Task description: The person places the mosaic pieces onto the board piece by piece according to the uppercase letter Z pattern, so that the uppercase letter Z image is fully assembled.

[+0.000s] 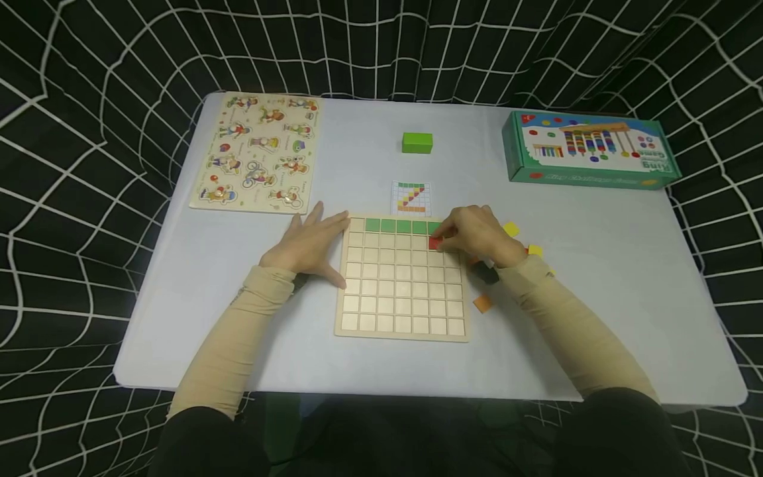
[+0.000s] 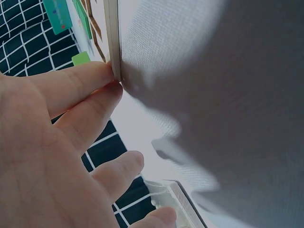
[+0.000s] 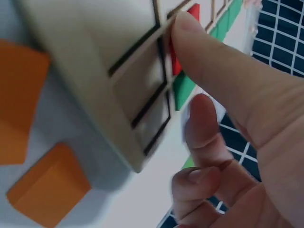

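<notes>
A wooden grid board [image 1: 385, 289] lies flat, with several green tiles [image 1: 396, 226] in its top row. My right hand [image 1: 477, 233] is over the board's upper right, its thumb and a finger on a red tile [image 1: 436, 243] just below the green row. In the right wrist view the thumb [image 3: 192, 26] presses against the red tile [image 3: 175, 56]. My left hand [image 1: 306, 245] has its fingers spread, with thumb and fingertips at the board's left edge. From the left wrist two fingertips meet the board's side [image 2: 113, 42].
A small pattern card [image 1: 411, 199] lies above the board, a green block [image 1: 417, 143] behind it. Loose orange [image 1: 483, 303] and yellow tiles [image 1: 534, 250] lie to the right. A picture puzzle board [image 1: 256, 152] is at back left, a green game box [image 1: 590, 151] at back right.
</notes>
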The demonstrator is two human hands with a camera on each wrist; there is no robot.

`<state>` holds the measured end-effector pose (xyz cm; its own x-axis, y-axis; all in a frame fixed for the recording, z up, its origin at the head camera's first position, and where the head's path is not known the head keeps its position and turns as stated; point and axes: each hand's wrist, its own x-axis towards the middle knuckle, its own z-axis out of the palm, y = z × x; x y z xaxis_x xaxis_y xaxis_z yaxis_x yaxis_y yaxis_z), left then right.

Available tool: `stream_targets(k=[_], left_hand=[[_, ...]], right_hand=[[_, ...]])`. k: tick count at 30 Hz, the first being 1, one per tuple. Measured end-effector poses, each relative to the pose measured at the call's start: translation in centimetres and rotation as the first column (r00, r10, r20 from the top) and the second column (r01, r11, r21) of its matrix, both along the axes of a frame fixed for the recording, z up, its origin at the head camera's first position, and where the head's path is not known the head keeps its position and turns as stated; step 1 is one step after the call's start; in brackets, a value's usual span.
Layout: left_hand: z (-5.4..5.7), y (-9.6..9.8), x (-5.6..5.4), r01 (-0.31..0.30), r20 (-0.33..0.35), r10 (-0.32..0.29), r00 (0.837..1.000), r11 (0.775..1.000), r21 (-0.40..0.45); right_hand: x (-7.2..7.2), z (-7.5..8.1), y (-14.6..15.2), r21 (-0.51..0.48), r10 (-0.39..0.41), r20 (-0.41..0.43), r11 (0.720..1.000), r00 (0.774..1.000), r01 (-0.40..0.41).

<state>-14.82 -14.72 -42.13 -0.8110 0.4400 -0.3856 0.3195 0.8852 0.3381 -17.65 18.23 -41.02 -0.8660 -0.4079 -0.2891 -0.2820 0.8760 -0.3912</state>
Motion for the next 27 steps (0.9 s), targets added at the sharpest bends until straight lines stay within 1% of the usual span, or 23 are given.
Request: stream_targets(k=[5,9,10,12,15,16,18,21,24,27], left_hand=[[-0.1,0.0,0.0,0.004,-0.001,-0.004,1.0,1.0,0.006],[-0.1,-0.1,-0.1,0.006,0.0,-0.006,1.0,1.0,0.006],[-0.1,-0.1,-0.1,0.007,0.001,-0.007,1.0,1.0,0.005],[-0.1,-0.1,-0.1,0.008,0.002,-0.008,1.0,1.0,0.004],[-0.1,-0.1,-0.1,0.008,-0.002,-0.008,1.0,1.0,0.006],[-0.1,-0.1,-0.1,0.008,-0.003,-0.008,1.0,1.0,0.005],[-0.1,-0.1,-0.1,0.007,-0.003,-0.007,1.0,1.0,0.005],[-0.1,-0.1,-0.1,0.005,0.001,-0.005,1.0,1.0,0.005],[-0.2,-0.1,-0.1,0.004,0.004,-0.004,1.0,1.0,0.01],[-0.2,-0.2,-0.1,0.002,0.005,-0.002,1.0,1.0,0.014]], right_hand=[[-0.4,-0.2,0.3,-0.01,0.039,-0.037,0.999,0.999,-0.04],[-0.6,-0.3,0.6,-0.043,0.06,-0.036,0.997,0.998,-0.062],[-0.6,-0.3,0.8,-0.062,0.051,-0.025,0.997,0.998,-0.053],[-0.6,0.0,1.6,-0.093,0.019,-0.026,0.995,0.999,-0.021],[-0.9,0.7,3.6,-0.117,-0.064,-0.047,0.991,0.997,0.058],[-1.1,1.0,4.4,-0.115,-0.108,-0.046,0.988,0.993,0.102],[-1.4,1.5,6.2,-0.081,-0.159,-0.057,0.985,0.986,0.154],[-1.8,1.9,8.6,-0.013,-0.195,-0.037,0.981,0.98,0.194],[-1.9,1.9,10.5,0.054,-0.226,0.009,0.973,0.974,0.225],[-2.0,1.7,11.6,0.096,-0.248,0.066,0.966,0.967,0.241]])
